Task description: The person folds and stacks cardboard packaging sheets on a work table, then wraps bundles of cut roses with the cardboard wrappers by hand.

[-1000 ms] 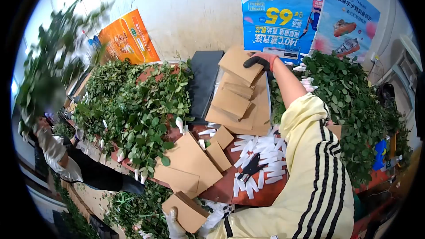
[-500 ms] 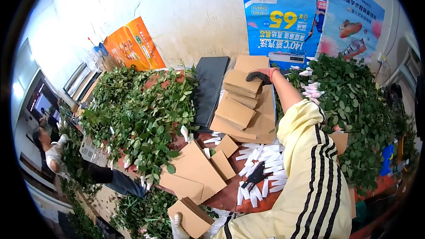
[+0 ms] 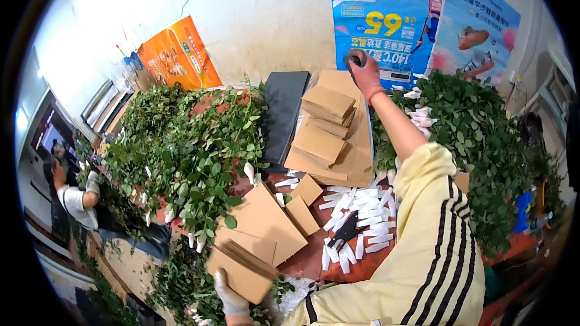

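Head | foliage [image 3: 181, 136] flanks cardboard stack [image 3: 319, 143] | black object [image 3: 347, 229] among white strips [image 3: 378, 239]

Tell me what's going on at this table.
The person's white-gloved left hand grips a stack of small cardboard pieces, low in view. Their right hand, gloved in red and black, is raised near the other cardboard piles, in front of the blue poster; whether it holds anything is unclear. White strips lie on the red tabletop between heaps of leafy stems.
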A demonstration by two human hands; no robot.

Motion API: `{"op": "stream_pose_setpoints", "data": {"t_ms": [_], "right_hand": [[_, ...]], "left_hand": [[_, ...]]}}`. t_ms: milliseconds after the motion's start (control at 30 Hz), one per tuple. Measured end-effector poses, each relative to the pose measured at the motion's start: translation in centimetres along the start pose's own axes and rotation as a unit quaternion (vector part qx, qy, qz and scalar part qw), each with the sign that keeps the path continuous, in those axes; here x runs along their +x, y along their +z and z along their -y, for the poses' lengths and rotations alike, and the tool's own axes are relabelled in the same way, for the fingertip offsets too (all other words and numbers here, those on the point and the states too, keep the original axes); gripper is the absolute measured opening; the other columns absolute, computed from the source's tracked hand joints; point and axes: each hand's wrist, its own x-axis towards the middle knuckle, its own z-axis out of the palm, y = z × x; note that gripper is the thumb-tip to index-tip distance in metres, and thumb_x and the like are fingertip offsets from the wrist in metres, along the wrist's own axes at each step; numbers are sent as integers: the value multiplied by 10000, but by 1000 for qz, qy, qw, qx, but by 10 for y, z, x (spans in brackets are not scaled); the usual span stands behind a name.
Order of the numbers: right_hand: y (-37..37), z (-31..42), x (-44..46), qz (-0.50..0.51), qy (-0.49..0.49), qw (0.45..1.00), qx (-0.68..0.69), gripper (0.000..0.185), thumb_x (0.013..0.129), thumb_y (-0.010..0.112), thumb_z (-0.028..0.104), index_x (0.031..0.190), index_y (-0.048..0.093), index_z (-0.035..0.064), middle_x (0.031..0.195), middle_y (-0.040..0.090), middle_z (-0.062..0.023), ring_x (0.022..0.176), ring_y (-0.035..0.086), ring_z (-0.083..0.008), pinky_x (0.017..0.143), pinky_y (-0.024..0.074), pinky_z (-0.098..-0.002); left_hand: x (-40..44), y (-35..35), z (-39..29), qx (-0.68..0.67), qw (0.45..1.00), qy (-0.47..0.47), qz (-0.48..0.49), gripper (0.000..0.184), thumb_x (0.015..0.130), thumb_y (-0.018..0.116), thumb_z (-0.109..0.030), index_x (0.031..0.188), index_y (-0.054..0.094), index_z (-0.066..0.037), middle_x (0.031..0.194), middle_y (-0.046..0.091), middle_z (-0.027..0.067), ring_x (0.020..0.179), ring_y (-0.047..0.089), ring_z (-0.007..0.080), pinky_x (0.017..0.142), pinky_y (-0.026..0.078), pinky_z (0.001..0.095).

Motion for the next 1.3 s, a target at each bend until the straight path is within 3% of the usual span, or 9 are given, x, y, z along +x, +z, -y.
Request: {"op": "stream_pose_setpoints", "data": {"t_ms": [67,200,267,533,667,867,900,1000,1300], "right_hand": [[-17,90,-28,24,-54,992,116,240,769,664,195,981,655,84,883,669,-84,819,627,-220,757,487,-326],[-32,214,-136,522,8,793,313,742,741,713,439,1351,417,138,1320,441,-180,1214,435,-296,1034,334,-393],[-6,202,-190,503,-78,834,214,802,708,764,339,1342,375,42,1305,472,-166,1201,456,-259,1009,370,-370],[-46,157,-141,418,501,604,458,383,780,708,145,1126,575,47,1039,644,-90,904,649,-203,732,550,-376],[-38,110,-129,401,514,620,437,364,778,713,175,1099,581,63,997,646,-100,843,649,-210,698,560,-362],[-30,89,-124,355,458,756,305,452,773,710,288,1140,565,66,985,649,-47,838,650,-157,675,564,-318],[-22,70,-127,362,318,873,79,489,775,692,334,1146,555,46,1034,632,-110,928,626,-208,752,528,-342],[-33,88,-138,293,159,890,-311,559,765,664,394,1159,532,19,1150,568,-195,1074,550,-312,919,428,-376],[-68,67,-157,298,-60,937,-175,541,748,659,279,1217,510,55,1259,488,-182,1161,473,-324,1004,366,-368]], "left_hand": [[25,38,-20,-105,993,7,44,604,903,457,-466,1334,386,-49,1254,510,124,1115,524,283,942,444,424],[92,111,-22,-195,967,82,145,602,907,447,-487,1363,348,-105,1323,443,107,1182,467,277,1012,387,435],[92,151,-21,-135,967,170,135,570,905,501,-435,1346,345,-109,1300,452,96,1184,458,268,1016,383,424],[125,184,42,-38,970,43,236,590,928,470,-415,1374,174,-166,1250,441,93,1052,513,198,668,490,265],[139,197,101,-12,971,-95,218,753,922,418,-507,1466,70,-119,1396,314,126,1257,339,201,1054,261,348],[164,257,158,156,958,38,238,788,943,329,-497,1433,16,34,1519,13,171,1405,40,268,1130,85,310],[167,258,162,70,960,-26,269,772,949,309,-497,1433,28,34,1520,3,170,1407,18,260,1132,68,318],[157,257,163,159,943,26,291,763,953,292,-497,1433,27,34,1520,-7,168,1408,10,255,1134,54,326],[178,266,184,309,901,134,274,693,965,258,-458,1425,119,41,1503,88,208,1396,44,340,1135,62,377]]}}
